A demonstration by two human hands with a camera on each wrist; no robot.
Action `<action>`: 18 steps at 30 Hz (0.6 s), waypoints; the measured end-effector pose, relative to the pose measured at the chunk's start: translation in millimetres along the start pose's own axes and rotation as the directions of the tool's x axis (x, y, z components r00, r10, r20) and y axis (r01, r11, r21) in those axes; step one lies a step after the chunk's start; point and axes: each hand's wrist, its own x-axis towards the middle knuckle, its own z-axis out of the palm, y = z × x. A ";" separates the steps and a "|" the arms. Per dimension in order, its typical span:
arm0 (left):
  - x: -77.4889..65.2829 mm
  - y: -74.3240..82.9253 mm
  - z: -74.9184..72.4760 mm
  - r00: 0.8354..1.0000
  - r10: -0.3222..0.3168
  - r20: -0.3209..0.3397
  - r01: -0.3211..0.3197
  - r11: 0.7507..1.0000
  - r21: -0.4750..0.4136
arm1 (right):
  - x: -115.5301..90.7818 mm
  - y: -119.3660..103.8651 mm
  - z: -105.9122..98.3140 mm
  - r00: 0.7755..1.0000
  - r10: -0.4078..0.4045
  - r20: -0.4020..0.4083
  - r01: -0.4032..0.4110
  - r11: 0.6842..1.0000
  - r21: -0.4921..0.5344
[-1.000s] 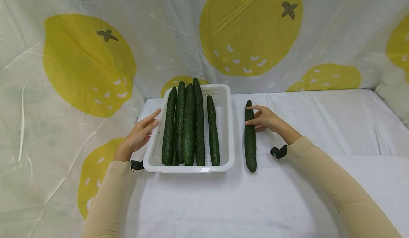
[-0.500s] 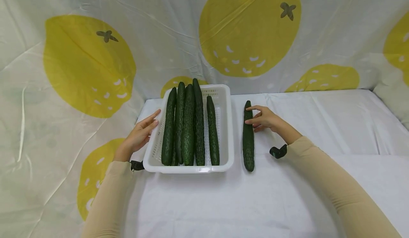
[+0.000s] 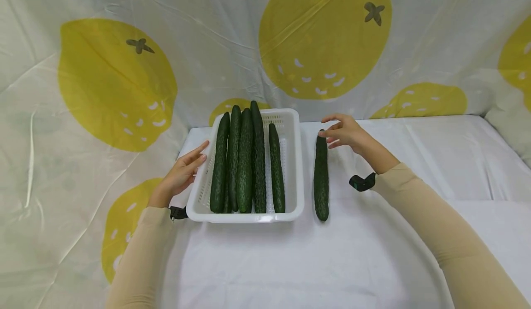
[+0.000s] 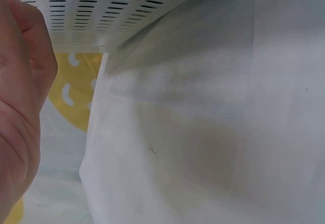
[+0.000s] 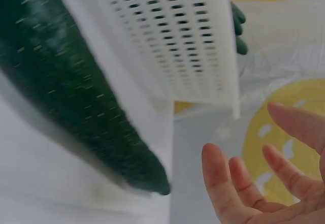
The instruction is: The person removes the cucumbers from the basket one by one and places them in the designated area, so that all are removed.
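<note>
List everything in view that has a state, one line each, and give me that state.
Basket: upright, lidless, partly filled.
Cucumbers in the basket: whole, unpeeled, lying lengthwise.
Loose cucumber: whole, unpeeled, lying outside the basket.
Left hand: fingers extended, at the basket's left side.
Right hand: fingers apart, gripping nothing.
White cloth: spread out, lightly creased.

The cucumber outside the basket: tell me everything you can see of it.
The cucumber is long, whole and dark green, its bumpy skin flecked paler, tapering toward the far end. It lies flat on the white cloth, to the right of the white basket and apart from it. The right hand hovers by its far end; the right wrist view shows a gap between them.
</note>
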 end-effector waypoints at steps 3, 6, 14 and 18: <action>-0.2 0.8 0.4 1.000 0.001 0.002 -0.001 1.000 0.001 | 1.7 -16.0 2.0 1.000 -0.023 0.011 0.023 1.000 0.003; 0.0 0.4 -0.1 1.000 0.009 0.012 -0.009 1.000 -0.014 | 4.2 -29.9 6.9 0.999 -0.035 0.022 0.035 0.999 -0.003; 0.5 -1.7 -0.5 1.000 0.017 0.009 -0.017 1.000 -0.019 | 12.7 -57.8 31.9 0.998 -0.045 0.044 0.044 0.998 0.040; 0.6 -2.1 -0.7 1.000 0.013 0.003 -0.013 1.000 -0.011 | 16.2 -65.4 48.5 0.998 -0.030 0.060 0.024 0.994 0.110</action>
